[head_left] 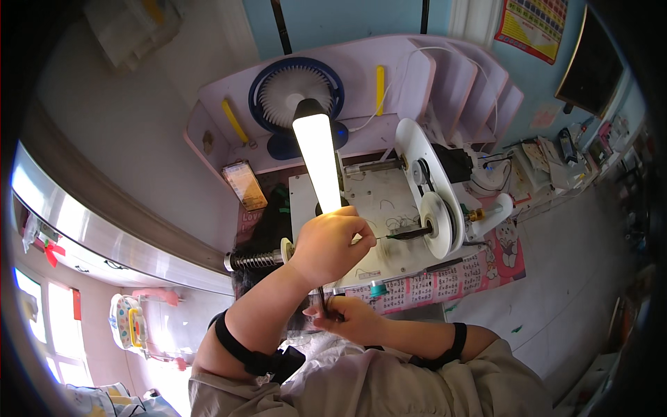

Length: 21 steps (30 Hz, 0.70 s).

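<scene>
My left hand (332, 240) is closed in a pinch over the white machine bed, under the bright lamp. From its fingertips a thin thread-like strand runs right to a dark tapered piece (408, 234) on the spindle of a white wheel (436, 226). Nearer my body, my right hand (353, 320) is closed on a narrow dark thing (324, 303) that rises toward my left wrist. Whether it is a lock of hair or a tool I cannot tell. A spring-loaded metal rod (256, 260) lies left of my left hand, beside a dark hair-like mass (267, 229).
A lit tube lamp (317, 156) stands before a blue-rimmed fan (297, 97). A phone (245, 186) leans at the left by a lilac shelf (389, 128). Dark loose strands lie on the white machine bed (375, 191). A printed pink mat (445, 285) lies beneath.
</scene>
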{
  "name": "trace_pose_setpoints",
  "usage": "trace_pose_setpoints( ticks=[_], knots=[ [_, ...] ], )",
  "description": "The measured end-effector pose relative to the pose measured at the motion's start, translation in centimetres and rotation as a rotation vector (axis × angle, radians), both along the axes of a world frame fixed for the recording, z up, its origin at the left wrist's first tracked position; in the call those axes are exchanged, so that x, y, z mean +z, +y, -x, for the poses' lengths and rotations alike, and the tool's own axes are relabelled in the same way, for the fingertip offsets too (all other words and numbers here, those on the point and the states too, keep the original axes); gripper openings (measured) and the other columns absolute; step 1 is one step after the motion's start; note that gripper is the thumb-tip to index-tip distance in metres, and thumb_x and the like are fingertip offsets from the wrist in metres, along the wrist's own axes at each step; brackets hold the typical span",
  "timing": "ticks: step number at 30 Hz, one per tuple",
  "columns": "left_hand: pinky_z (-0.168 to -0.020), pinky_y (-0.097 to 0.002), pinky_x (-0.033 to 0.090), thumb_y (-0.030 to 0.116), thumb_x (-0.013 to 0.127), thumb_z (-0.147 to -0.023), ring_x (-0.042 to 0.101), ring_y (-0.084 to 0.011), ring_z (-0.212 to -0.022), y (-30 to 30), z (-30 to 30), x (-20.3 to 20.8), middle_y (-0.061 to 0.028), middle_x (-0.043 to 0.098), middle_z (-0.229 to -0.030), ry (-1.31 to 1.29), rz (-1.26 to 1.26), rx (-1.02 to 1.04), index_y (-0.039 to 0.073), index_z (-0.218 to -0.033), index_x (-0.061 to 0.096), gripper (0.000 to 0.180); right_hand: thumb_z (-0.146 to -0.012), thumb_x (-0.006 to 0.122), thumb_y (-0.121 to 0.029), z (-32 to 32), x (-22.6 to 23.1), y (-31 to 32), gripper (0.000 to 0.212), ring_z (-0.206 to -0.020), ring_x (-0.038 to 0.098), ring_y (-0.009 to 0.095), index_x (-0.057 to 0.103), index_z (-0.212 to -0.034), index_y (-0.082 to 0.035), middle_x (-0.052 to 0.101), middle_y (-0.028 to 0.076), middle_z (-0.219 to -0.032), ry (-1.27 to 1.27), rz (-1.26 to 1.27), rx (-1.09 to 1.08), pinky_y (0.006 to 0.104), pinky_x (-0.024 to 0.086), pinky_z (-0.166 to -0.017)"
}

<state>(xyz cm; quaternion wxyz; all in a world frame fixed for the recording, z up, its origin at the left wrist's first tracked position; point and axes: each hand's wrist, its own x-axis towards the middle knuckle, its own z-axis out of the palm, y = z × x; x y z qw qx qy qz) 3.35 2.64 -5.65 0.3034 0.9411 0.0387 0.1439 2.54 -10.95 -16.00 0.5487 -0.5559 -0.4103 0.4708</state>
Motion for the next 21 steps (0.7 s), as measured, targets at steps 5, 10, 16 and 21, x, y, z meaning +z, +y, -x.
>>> trace_pose_setpoints(
  ticks=[5,10,16,21],
  knots=[
    [-0.060,-0.0319,0.041,0.012,0.062,-0.067,0.051,-0.0179,-0.067,-0.8,1.0,-0.7,-0.0022,0.050,-0.074,-0.168,-0.596,0.005,0.009,-0.066,0.060,0.004,-0.082,0.069,-0.020,-1.1,0.2,-1.5,0.030,-0.063,0.052,0.013,0.063,-0.107,-0.003,0.060,0.008,-0.079,-0.370,-0.003,0.032,0.0285,0.044,-0.062],
    [-0.062,-0.0306,0.037,0.017,0.056,-0.066,0.047,-0.0175,-0.073,0.0,3.8,-0.1,-0.0019,0.049,-0.082,-0.185,-1.082,0.193,0.010,-0.081,0.058,0.016,-0.082,0.069,-0.019,-2.5,-2.1,-6.1,0.035,-0.074,0.060,0.015,0.062,-0.113,-0.004,0.063,0.009,-0.102,-0.373,0.109,-0.034,0.0261,0.048,-0.070],
    [-0.061,-0.0305,0.038,0.016,0.059,-0.065,0.047,-0.0185,-0.070,0.2,9.6,4.3,-0.0039,0.052,-0.089,-0.408,-0.922,0.166,0.007,-0.099,0.063,0.035,-0.084,0.064,-0.013,-8.4,-1.8,-15.7,0.029,-0.087,0.064,0.022,0.063,-0.111,-0.003,0.064,0.013,-0.103,-0.544,0.111,-0.029,0.0285,0.049,-0.078],
    [-0.056,-0.0306,0.036,0.014,0.059,-0.064,0.047,-0.0171,-0.060,-1.0,10.2,4.4,-0.0026,0.052,-0.071,-0.830,-0.628,0.301,0.006,-0.087,0.066,0.025,-0.078,0.067,-0.006,-12.5,11.7,-16.3,0.030,-0.070,0.061,0.020,0.064,-0.108,-0.004,0.065,0.011,-0.099,-0.788,0.145,-0.159,0.0281,0.048,-0.062]
  ],
)
